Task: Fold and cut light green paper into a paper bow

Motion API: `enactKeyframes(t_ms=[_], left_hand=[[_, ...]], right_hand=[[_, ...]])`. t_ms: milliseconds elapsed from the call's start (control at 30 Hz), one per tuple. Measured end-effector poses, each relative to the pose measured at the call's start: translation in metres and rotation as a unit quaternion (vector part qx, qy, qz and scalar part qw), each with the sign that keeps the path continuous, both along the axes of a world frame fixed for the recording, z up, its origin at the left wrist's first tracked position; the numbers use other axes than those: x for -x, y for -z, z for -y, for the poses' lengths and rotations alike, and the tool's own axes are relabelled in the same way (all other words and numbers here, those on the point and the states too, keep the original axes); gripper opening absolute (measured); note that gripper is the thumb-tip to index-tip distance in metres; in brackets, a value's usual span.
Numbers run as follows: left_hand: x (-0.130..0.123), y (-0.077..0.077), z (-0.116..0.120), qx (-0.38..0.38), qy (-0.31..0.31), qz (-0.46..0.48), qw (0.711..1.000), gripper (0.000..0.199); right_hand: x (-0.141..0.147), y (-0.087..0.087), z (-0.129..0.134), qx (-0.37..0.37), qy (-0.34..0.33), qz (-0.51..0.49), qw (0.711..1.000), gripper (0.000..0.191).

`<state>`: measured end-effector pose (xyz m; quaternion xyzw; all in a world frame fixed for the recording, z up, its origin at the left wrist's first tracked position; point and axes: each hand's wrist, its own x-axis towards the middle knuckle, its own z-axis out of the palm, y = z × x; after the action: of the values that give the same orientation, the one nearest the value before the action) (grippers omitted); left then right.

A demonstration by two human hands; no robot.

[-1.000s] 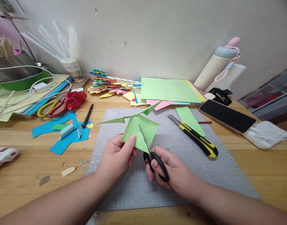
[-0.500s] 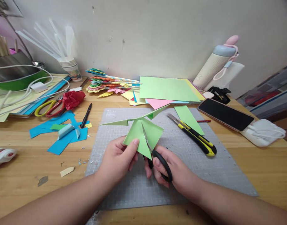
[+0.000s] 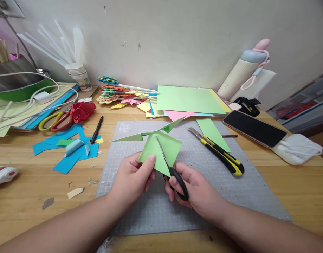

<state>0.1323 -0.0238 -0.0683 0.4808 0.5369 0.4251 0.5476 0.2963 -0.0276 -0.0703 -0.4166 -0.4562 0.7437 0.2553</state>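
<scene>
A folded light green paper (image 3: pixel 150 156) with long pointed arms is held above the grey cutting mat (image 3: pixel 140 218). My left hand (image 3: pixel 136 174) pinches its lower left part, thumb on top. In my right hand (image 3: pixel 193 188) are black-handled scissors (image 3: pixel 181 184), their blades lying across the paper's lower right part, near its bottom tip. One blade shows on top of the paper; the other is hidden beneath. To the right, a yellow and black cutter (image 3: pixel 219 154) lies over a green paper strip (image 3: pixel 212 133).
Blue paper strips (image 3: pixel 68 160), a black pen (image 3: pixel 97 129) and red-handled scissors (image 3: pixel 62 122) lie at the left. Behind the mat are paper sheets (image 3: pixel 187 100) and stacked paper flowers (image 3: pixel 111 95). A phone (image 3: pixel 254 128) and a bottle (image 3: pixel 237 75) stand out at the right.
The scissors' handles have drawn closer together, and my right hand has shifted slightly left. The paper has tilted a little, and its arm tips have moved slightly left.
</scene>
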Motion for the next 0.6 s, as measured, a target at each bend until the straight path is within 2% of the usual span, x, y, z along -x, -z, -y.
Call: enactKeyframes(t_ms=[233,600], left_hand=[[-0.0013,-0.0004,0.0008,0.009,0.023,-0.012,1.000,0.042],[-0.0013,0.0003,0.0010,0.012,0.025,-0.006,1.000,0.042]], right_hand=[[-0.0031,0.0000,-0.0012,-0.018,0.001,-0.010,1.000,0.056],[-0.0013,0.0002,-0.0017,-0.012,0.002,-0.013,1.000,0.055]])
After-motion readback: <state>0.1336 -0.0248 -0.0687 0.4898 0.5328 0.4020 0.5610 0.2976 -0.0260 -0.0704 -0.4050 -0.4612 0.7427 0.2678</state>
